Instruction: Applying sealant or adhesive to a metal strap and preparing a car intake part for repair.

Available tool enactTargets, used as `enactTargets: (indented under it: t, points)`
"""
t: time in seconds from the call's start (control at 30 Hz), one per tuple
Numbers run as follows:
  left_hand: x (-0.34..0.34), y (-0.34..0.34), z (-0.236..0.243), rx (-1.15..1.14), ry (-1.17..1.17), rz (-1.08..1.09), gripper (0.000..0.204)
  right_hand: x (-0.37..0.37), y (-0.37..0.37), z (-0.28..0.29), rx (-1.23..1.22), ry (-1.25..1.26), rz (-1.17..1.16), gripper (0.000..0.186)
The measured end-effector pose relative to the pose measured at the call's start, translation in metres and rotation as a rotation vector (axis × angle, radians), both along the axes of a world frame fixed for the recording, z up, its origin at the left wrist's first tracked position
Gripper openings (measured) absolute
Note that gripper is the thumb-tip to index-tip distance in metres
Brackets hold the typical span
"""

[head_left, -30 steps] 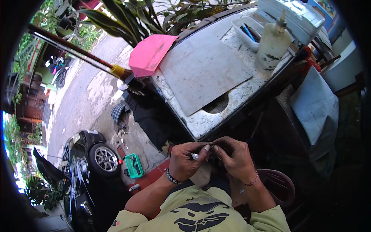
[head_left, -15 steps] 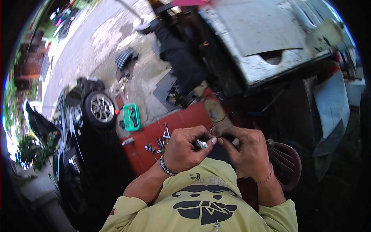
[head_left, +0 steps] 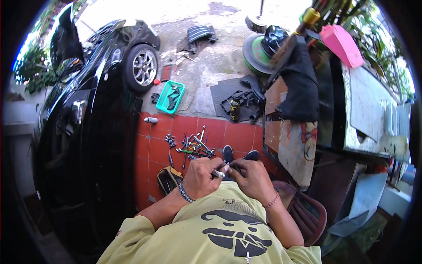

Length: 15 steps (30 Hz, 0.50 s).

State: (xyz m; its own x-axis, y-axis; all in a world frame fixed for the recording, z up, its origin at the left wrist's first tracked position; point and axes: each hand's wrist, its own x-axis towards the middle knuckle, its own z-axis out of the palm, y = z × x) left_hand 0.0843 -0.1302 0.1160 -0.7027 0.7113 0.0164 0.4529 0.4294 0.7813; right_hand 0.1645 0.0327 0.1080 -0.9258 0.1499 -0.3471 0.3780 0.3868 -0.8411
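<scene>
While the person sat above the red floor (head_left: 228, 132), both hands met just over the lap. Left hand (head_left: 200, 178) was clenched around a small metal part (head_left: 218, 173), its pale tip showing between the thumbs; right hand (head_left: 252, 178) was curled against the same part, fingers pinching its far end. Loose tools (head_left: 191, 145) lay on the tiles ahead, near two shoes (head_left: 239, 154). Black car (head_left: 88, 110) stood at left.
</scene>
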Motion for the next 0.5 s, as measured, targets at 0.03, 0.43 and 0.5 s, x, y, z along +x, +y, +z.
enactTargets:
  t: [0.03,0.43,0.5]
  points:
    - [-0.006,-0.005,-0.002,0.006,0.009,0.031,0.011,-0.010,-0.004,-0.003,-0.062,-0.098,0.048,0.023]
    - [-0.131,-0.010,-0.041,0.102,-0.568,0.342,0.021,-0.156,0.018,-0.066,-0.542,-0.261,0.051,0.031]
    - [-0.152,-0.009,-0.059,0.436,-0.671,0.463,0.027,-0.191,0.021,-0.080,-0.479,-0.126,0.098,0.032]
